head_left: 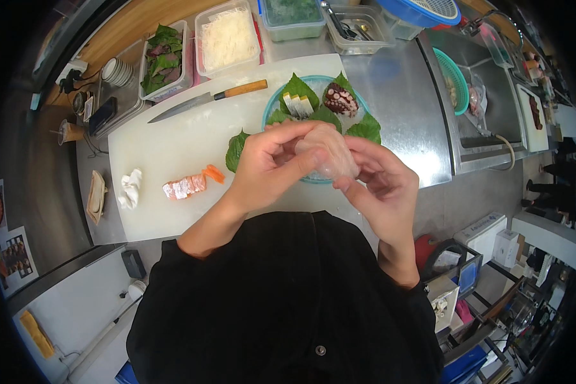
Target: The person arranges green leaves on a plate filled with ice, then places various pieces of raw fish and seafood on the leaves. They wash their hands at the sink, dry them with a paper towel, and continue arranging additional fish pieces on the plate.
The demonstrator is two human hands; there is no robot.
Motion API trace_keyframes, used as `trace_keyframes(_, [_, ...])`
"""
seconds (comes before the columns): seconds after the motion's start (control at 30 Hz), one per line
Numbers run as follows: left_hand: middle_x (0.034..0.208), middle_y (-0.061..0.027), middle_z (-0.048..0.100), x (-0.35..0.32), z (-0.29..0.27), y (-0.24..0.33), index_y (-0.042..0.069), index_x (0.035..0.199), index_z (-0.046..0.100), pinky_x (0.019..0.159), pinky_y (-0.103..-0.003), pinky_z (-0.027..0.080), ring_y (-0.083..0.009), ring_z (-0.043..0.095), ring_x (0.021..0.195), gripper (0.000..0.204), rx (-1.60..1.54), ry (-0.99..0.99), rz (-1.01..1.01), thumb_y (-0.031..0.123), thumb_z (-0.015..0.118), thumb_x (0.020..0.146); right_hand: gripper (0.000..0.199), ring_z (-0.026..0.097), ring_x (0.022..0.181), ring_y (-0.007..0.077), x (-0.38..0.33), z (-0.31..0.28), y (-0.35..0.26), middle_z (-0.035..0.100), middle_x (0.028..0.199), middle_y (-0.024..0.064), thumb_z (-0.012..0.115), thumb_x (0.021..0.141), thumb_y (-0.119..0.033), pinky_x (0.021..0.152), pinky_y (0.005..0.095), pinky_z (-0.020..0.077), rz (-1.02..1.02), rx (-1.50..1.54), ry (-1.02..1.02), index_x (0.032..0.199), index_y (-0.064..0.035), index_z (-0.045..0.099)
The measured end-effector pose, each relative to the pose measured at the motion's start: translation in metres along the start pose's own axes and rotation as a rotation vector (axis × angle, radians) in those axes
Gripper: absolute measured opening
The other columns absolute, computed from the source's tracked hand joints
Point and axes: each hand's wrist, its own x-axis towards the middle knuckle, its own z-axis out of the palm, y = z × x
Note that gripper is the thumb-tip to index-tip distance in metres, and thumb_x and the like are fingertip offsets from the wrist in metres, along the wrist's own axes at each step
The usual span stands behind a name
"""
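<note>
- Left hand [270, 161] grips one side of pale translucent slices [327, 152].
- Right hand [383, 185] pinches the other side.
- Slices held up over near part of blue-rimmed plate [319, 78].
- Knife [205, 98] and orange fish block [185, 187] lie left, on white cutting board [185, 144].

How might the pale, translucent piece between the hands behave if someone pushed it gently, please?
The pale, translucent piece is probably soft and floppy, as its thin-looking folds curve between the left hand and right hand. Its moist-looking sheen suggests it may be slippery. It could also tear fairly easily, since its edges look thin.
</note>
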Motion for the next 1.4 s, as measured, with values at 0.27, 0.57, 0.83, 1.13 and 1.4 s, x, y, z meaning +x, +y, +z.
trace_keyframes(0.27, [0.124, -0.0128, 0.069, -0.002, -0.002, 0.005, -0.004, 0.147, 0.05, 0.095, -0.03, 0.056, -0.0168, 0.067, 0.113, 0.058, 0.057, 0.01, -0.155, -0.006, 0.07, 0.094, 0.05, 0.071, 0.101, 0.0199, -0.001, -0.021, 0.006, 0.072, 0.118, 0.0177, 0.058, 0.087, 0.017, 0.086, 0.0311, 0.0587, 0.058, 0.065, -0.027, 0.136, 0.0092, 0.058])
trace_keyframes(0.57, [0.119, -0.0136, 0.069, -0.004, -0.007, 0.001, -0.005, 0.13, 0.056, 0.093, -0.031, 0.057, -0.0181, 0.069, 0.11, 0.043, 0.159, 0.025, -0.045, -0.009, 0.073, 0.09, 0.045, 0.071, 0.099, 0.0171, 0.002, -0.015, 0.021, 0.072, 0.112, 0.0131, 0.069, 0.091, 0.01, 0.087, 0.0301, 0.0579, 0.115, 0.163, -0.036, 0.135, 0.0084, 0.059])
trace_keyframes(0.83, [0.1, -0.0055, 0.068, -0.009, 0.0, 0.027, -0.001, 0.111, 0.07, 0.084, -0.031, 0.056, -0.0121, 0.066, 0.085, 0.031, 0.285, 0.083, 0.124, -0.002, 0.082, 0.083, 0.036, 0.07, 0.099, 0.0148, -0.002, -0.007, -0.002, 0.072, 0.11, 0.0111, 0.076, 0.091, 0.002, 0.087, 0.0287, 0.0565, 0.163, 0.204, -0.142, 0.125, 0.0073, 0.063])
trace_keyframes(1.13, [0.092, -0.0083, 0.063, -0.009, 0.003, 0.062, 0.006, 0.087, 0.076, 0.067, -0.034, 0.052, -0.0237, 0.062, 0.077, 0.027, 1.03, 0.013, 0.815, -0.003, 0.085, 0.063, 0.036, 0.07, 0.101, 0.0153, -0.004, 0.013, -0.018, 0.072, 0.112, 0.0124, 0.073, 0.092, 0.006, 0.089, 0.0297, 0.056, 0.022, 0.235, -0.115, 0.126, 0.0062, 0.059])
trace_keyframes(1.4, [0.092, 0.0043, 0.067, -0.018, 0.004, 0.056, 0.021, 0.084, 0.08, 0.088, -0.047, 0.05, -0.0181, 0.063, 0.085, 0.024, 1.246, -0.026, 0.718, 0.008, 0.089, 0.066, 0.019, 0.071, 0.1, 0.0184, 0.004, 0.01, 0.004, 0.072, 0.111, 0.0157, 0.063, 0.103, -0.006, 0.088, 0.0322, 0.0568, 0.007, 0.314, -0.13, 0.117, 0.0043, 0.056])
